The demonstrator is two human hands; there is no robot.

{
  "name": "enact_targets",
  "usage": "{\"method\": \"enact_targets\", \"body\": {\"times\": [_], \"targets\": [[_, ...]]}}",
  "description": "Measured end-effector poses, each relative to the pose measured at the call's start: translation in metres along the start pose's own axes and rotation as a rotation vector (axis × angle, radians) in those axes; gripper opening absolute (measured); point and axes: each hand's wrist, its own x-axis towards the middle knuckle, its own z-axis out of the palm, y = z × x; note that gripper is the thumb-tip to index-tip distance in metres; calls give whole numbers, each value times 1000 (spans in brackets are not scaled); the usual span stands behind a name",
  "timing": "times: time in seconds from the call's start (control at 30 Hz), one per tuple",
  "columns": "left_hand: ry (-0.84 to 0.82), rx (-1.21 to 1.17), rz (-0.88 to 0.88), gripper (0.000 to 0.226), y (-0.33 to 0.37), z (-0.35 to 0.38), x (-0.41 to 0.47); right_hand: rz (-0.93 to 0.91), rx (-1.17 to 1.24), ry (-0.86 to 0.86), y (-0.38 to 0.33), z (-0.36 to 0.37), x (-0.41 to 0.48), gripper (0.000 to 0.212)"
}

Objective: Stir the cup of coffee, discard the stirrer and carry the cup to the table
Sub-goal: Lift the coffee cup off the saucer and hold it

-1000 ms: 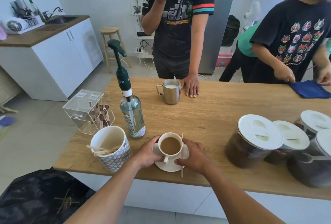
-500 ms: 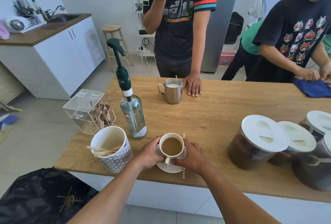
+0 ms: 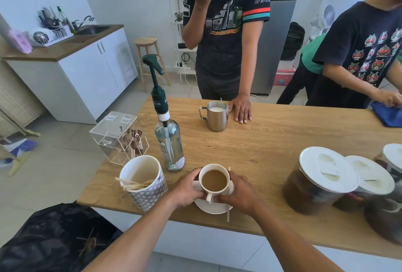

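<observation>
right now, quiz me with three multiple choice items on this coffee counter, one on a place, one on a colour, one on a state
1. Where does the steel milk jug stand?
A) inside the clear box
B) on the floor
C) on the counter beside another person's flat hand

2. What colour is the pump on the glass bottle?
A) red
B) dark green
C) yellow

3. How is the coffee cup held?
A) by the left hand and right hand together
B) by the left hand alone
C) by no hand

Answers:
1 C, the jug sits by that hand near the far edge.
2 B, the pump head and collar are dark green.
3 A, fingers of both hands curl round the cup's sides.
</observation>
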Motion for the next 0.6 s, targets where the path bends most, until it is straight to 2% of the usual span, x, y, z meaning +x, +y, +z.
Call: {"method": "enact_targets", "body": {"times": [0.23,0.4,0.6], "targets": [[-38,-80,35,72,37,-25,-15,-128,60,-27,-34,-33,-9,75],[-21,-73,91,69,67,-52,-30,-184,65,-26,-62,-48,-12,89],[-32,-68,142,60,97,-94,-47,-274,113,-15,-102,-59,-13,89]]}}
